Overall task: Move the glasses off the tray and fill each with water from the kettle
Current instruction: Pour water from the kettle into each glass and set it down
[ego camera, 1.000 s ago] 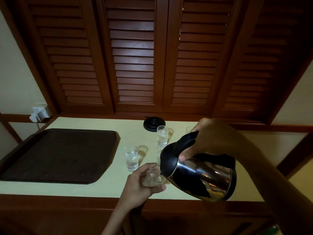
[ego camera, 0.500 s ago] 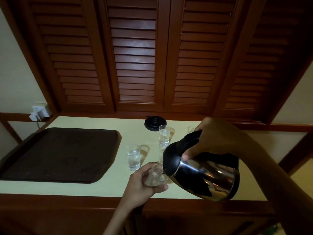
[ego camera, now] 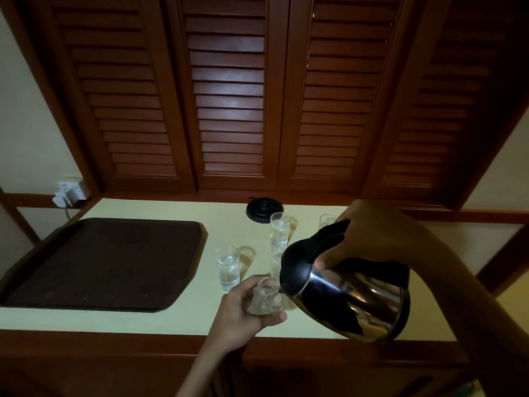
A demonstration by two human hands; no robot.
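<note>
The held glass (ego camera: 264, 296) is just below the middle of the frame, over the front part of the counter (ego camera: 143, 319). The left hand (ego camera: 246, 313) grips it, fingers and thumb curled round its wall. Directly right of it the kettle (ego camera: 352, 305), steel with a black lid, is tilted spout-down, its spout at the glass's rim; whether water is running cannot be made out. The right hand (ego camera: 369, 233) grips the black handle on top, fingers wrapped round it, thumb tip pressed near the lid.

Further up the frame, four more glasses stand upright on the counter:
- The near glass (ego camera: 228, 267), left of the held one, has water in it.
- The far glass (ego camera: 280, 230) stands behind it.
- The hidden glass (ego camera: 275, 263) is partly covered by the kettle's lid.
- Only the rim glass (ego camera: 327, 219) top shows, above the handle.

The dark tray (ego camera: 100, 262) lies on the counter at the left of the frame, apart from the glasses. A round black kettle base (ego camera: 264, 210) sits at the counter's back edge. A wall socket (ego camera: 68, 191) with a plug in it is at the left edge, and brown louvred shutters (ego camera: 229, 96) fill the top.
</note>
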